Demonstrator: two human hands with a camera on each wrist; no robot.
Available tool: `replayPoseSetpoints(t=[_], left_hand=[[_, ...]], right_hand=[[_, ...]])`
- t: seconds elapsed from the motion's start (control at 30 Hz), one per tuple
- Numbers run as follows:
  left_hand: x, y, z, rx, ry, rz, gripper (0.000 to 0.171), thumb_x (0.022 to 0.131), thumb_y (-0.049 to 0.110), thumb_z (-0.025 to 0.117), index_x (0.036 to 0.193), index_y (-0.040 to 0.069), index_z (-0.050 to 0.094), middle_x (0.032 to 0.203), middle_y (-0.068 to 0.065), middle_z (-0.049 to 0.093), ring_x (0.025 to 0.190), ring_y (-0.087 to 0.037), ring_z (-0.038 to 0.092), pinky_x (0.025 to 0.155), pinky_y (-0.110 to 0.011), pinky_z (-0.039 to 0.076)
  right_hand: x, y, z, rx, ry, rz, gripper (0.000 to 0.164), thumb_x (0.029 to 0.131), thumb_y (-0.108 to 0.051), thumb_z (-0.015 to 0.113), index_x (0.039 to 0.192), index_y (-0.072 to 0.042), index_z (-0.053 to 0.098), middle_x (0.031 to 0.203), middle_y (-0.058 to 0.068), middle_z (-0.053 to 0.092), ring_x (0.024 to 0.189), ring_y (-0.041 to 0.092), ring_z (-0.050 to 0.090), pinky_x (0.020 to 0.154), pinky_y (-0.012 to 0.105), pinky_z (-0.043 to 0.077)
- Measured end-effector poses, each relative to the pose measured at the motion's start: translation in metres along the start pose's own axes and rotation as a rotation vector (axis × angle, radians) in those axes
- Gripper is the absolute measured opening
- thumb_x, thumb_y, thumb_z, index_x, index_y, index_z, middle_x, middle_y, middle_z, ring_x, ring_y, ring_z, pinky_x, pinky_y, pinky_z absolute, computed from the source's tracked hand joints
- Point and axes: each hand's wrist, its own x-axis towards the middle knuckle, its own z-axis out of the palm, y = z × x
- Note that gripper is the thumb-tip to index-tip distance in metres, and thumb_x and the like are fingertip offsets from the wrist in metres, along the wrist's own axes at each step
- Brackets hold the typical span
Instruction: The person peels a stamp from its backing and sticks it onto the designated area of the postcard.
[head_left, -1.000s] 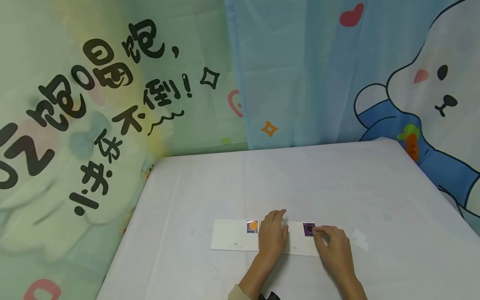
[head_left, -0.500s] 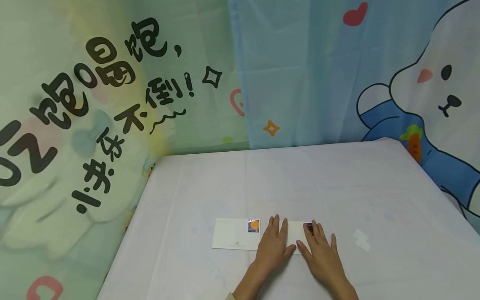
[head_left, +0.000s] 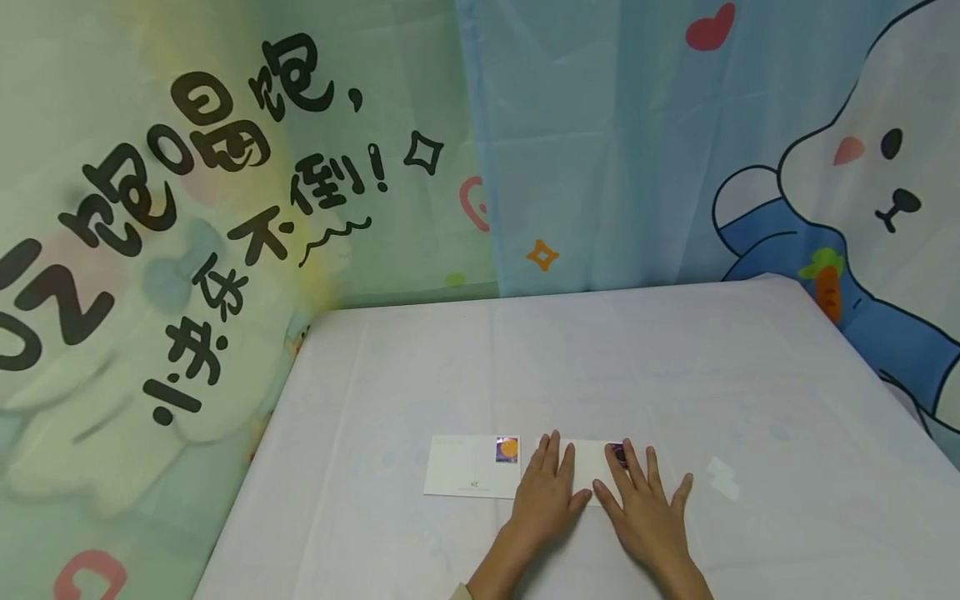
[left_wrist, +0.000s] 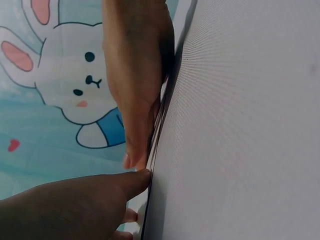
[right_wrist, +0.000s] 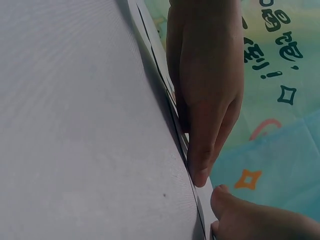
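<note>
Two white postcard-like cards lie side by side on the white cloth. The left card (head_left: 459, 467) shows an orange-and-purple stamp (head_left: 507, 450) in its upper right corner. My left hand (head_left: 545, 493) rests flat over the left part of the right card (head_left: 587, 463), fingers straight. On that card's right part my right hand (head_left: 651, 510) lies spread, its fingers partly covering a dark purple stamp (head_left: 619, 453). In the left wrist view, the left thumb (left_wrist: 135, 183) is at the card's near edge. The two thumbs are close together in the head view.
A small pale white patch (head_left: 723, 478) lies on the table cloth (head_left: 420, 367) to the right of the right hand. Behind the table hang a blue curtain (head_left: 600, 167) with a cartoon rabbit and a green one (head_left: 405, 83) with black lettering.
The right hand has gone from pinching at the dark stamp's edge to lying spread over it. The left hand's fingers have spread, its thumb moving toward the right hand.
</note>
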Motion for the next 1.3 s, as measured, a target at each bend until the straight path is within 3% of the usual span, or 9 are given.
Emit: replayPoseSetpoints(t=[0.4,0.83,0.93,1.03,1.17,1.3], left_hand=[[0.001,0.000,0.003,0.017,-0.021,0.007,0.063,0.091,0.048,0.049,0.137,0.005,0.043,0.145,-0.019,0.030,0.134,-0.030,0.025,0.106,-0.034,0.026],[0.002,0.003,0.008,0.041,0.004,0.017,0.063,0.091,0.049,0.049,0.137,0.007,0.042,0.145,-0.018,0.030,0.134,-0.029,0.026,0.106,-0.033,0.025],[0.004,0.003,0.005,0.022,-0.010,0.005,0.063,0.090,0.048,0.051,0.137,0.007,0.042,0.145,-0.018,0.031,0.134,-0.029,0.027,0.105,-0.034,0.027],[0.008,0.002,0.001,-0.006,-0.028,-0.018,0.063,0.087,0.048,0.057,0.135,0.008,0.045,0.143,-0.016,0.035,0.132,-0.029,0.032,0.103,-0.036,0.032],[0.017,-0.002,-0.009,-0.019,-0.014,-0.018,0.053,0.084,0.044,0.064,0.123,0.010,0.056,0.133,-0.013,0.047,0.123,-0.028,0.043,0.097,-0.036,0.039],[0.026,-0.007,-0.019,-0.063,0.067,-0.006,0.036,0.085,0.038,0.064,0.112,0.013,0.064,0.125,-0.010,0.054,0.120,-0.028,0.046,0.099,-0.037,0.037]], right_hand=[[-0.001,0.007,-0.007,0.099,0.018,-0.028,0.061,0.097,-0.041,0.042,0.139,0.002,0.033,0.147,0.022,0.022,0.135,0.040,0.015,0.101,0.062,-0.010],[-0.007,0.017,-0.001,-0.032,0.010,-0.051,0.067,0.094,-0.047,0.043,0.142,-0.001,0.030,0.148,0.020,0.021,0.136,0.037,0.013,0.098,0.065,-0.012],[-0.006,0.018,-0.001,-0.017,0.015,-0.042,0.066,0.094,-0.047,0.044,0.141,-0.002,0.032,0.148,0.019,0.022,0.136,0.038,0.014,0.098,0.066,-0.011],[-0.002,0.016,-0.003,0.040,0.065,-0.026,0.060,0.093,-0.043,0.048,0.137,-0.002,0.040,0.144,0.020,0.031,0.132,0.041,0.022,0.097,0.069,-0.004],[0.010,0.013,-0.014,0.142,0.124,-0.003,0.047,0.091,-0.031,0.058,0.125,0.000,0.053,0.131,0.024,0.046,0.121,0.045,0.036,0.095,0.069,0.016],[0.023,0.011,-0.036,0.205,0.078,0.076,0.036,0.089,-0.021,0.061,0.118,0.001,0.058,0.116,0.025,0.057,0.109,0.046,0.048,0.089,0.060,0.034]])
